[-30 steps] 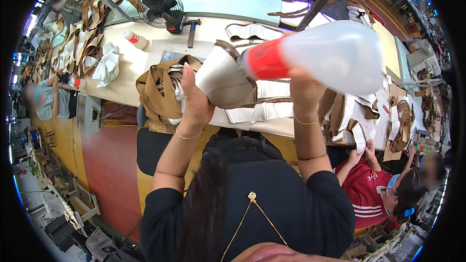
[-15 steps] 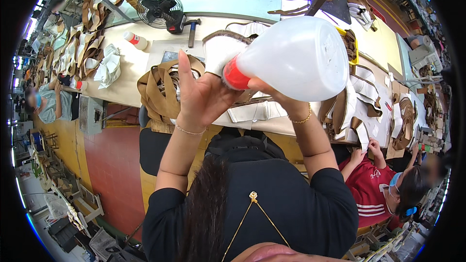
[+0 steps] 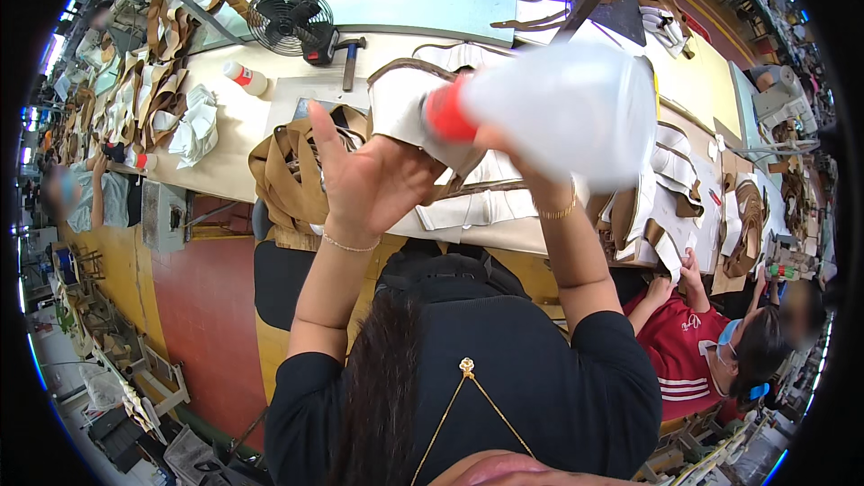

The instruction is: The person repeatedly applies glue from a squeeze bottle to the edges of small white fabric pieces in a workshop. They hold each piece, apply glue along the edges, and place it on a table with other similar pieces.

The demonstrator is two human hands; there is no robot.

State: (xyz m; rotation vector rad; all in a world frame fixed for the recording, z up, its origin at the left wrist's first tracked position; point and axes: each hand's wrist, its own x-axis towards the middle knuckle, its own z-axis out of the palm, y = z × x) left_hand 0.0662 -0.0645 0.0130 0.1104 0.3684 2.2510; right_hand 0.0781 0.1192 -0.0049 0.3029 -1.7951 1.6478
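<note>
In my right hand (image 3: 531,166) is a translucent white squeeze bottle (image 3: 567,112) with a red neck, blurred and tipped on its side. Its dark tip is against a white strip with a brown edge (image 3: 401,94). My left hand (image 3: 378,171) supports that strip from below, thumb stretched up and away, with the other fingers partly hidden under it. Beside my left hand lies a bundle of brown strips (image 3: 283,171) on the table. More white pieces (image 3: 477,209) rest along the table's near edge.
Beyond my left hand are a hammer (image 3: 352,63), a black fan (image 3: 286,20) and a smaller bottle with a red label (image 3: 245,78). Crumpled white pieces (image 3: 194,126) lie to the left. At the right, a person in a red shirt (image 3: 679,351) handles a strip.
The bottle has shifted slightly right and blurred, its tip still at the white strip. My left hand has moved slightly, its thumb leaning further left.
</note>
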